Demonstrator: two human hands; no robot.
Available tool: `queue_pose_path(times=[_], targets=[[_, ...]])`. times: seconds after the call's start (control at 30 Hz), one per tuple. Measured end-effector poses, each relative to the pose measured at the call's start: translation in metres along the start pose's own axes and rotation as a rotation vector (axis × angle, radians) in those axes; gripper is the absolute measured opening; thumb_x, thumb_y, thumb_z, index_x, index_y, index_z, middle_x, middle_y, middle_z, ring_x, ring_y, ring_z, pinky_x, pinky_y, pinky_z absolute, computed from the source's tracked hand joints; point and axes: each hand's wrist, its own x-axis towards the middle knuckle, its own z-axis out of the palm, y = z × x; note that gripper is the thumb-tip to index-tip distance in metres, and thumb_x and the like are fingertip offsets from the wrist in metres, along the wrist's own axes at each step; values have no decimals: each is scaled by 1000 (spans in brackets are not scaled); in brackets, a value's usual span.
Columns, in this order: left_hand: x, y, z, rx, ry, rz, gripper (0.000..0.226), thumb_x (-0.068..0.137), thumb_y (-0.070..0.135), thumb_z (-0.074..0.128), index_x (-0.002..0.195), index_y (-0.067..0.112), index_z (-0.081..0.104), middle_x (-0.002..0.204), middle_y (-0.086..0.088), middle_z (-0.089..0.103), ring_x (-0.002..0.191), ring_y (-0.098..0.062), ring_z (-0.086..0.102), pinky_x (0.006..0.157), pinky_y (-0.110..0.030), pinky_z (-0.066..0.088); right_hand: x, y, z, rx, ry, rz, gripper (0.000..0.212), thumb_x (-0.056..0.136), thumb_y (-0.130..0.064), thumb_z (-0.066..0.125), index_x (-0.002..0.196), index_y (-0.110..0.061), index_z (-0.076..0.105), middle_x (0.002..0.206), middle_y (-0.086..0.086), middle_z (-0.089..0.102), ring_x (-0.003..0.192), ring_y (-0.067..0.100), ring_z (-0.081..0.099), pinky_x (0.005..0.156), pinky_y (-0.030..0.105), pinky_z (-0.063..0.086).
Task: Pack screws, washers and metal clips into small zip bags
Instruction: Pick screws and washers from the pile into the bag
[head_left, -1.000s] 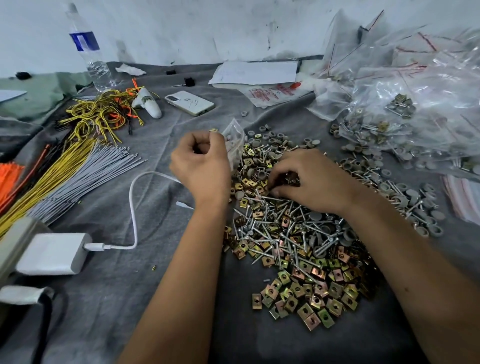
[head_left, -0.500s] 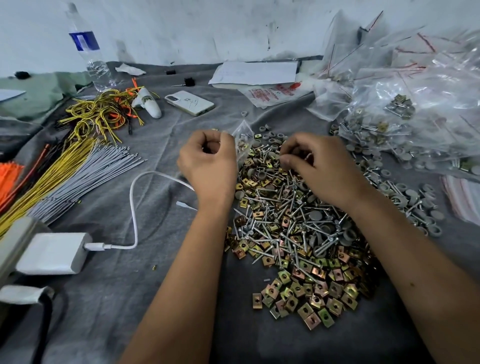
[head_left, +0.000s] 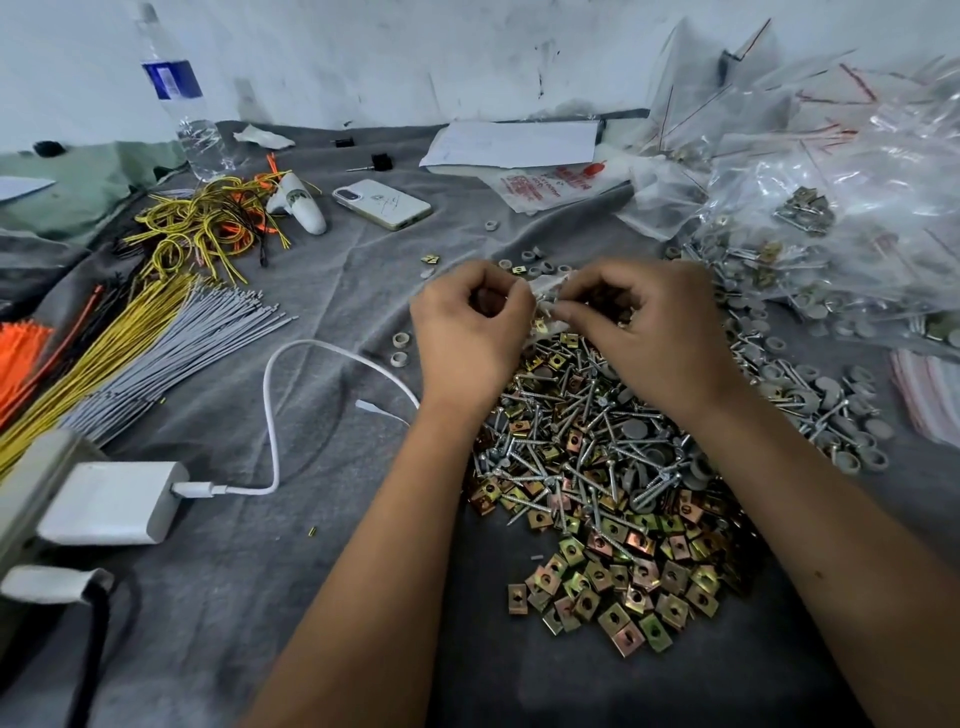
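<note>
Two hands at one small bag, over a heap of hardware.
Grey cloth (head_left: 291, 597) carries clips (head_left: 618, 587), then screws (head_left: 561, 441) and washers (head_left: 852, 460); beyond lies a phone (head_left: 382, 203) below a white wall. Left hand (head_left: 470, 332) and right hand (head_left: 657, 332), fingers curled, pinch the bag (head_left: 546, 304) between them.

A matt grey cloth (head_left: 311, 597), creased, covers the tabletop. On it lie bright metal screws (head_left: 566, 441), brassy, iridescent metal clips (head_left: 613, 597) and dull grey washers (head_left: 841, 457). At the right edge, glossy clear plastic bags (head_left: 831, 171) crinkle. The phone (head_left: 382, 204) looks smooth.
</note>
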Motion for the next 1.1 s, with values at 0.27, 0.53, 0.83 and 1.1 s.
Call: queue_pose_path(times=[0.27, 0.53, 0.83, 1.1], targets=[[10, -4, -9, -154, 301, -174, 22, 84, 8, 67, 64, 17, 62, 55, 8, 52, 52, -9, 42, 51, -22, 35, -1, 8, 6, -141, -179, -29, 14, 89, -32, 78, 93, -19, 77, 85, -8, 69, 77, 4, 61, 72, 22, 45], [12, -4, -14, -220, 348, -205, 25, 84, 4, 66, 64, 16, 60, 56, 6, 49, 53, -10, 40, 51, -22, 34, -2, 8, 11, -340, -433, -14, 16, 88, -43, 76, 102, -35, 78, 97, -8, 62, 95, 15, 58, 80, 37, 50], [10, -4, -12, -215, 143, -222, 20, 87, 3, 68, 69, 11, 66, 58, -3, 53, 54, -18, 44, 53, -28, 36, 0, 8, 13, -299, -536, 71, 14, 88, -39, 76, 97, -29, 72, 104, -10, 59, 102, 10, 55, 92, 34, 48], [8, -8, -10, -141, -98, -183, 26, 89, 4, 74, 65, 13, 68, 55, -1, 56, 50, -14, 47, 51, -24, 38, -3, 6, 11, -201, -510, 71, 14, 86, -26, 80, 95, -28, 70, 103, -8, 65, 97, 7, 59, 86, 27, 49]])
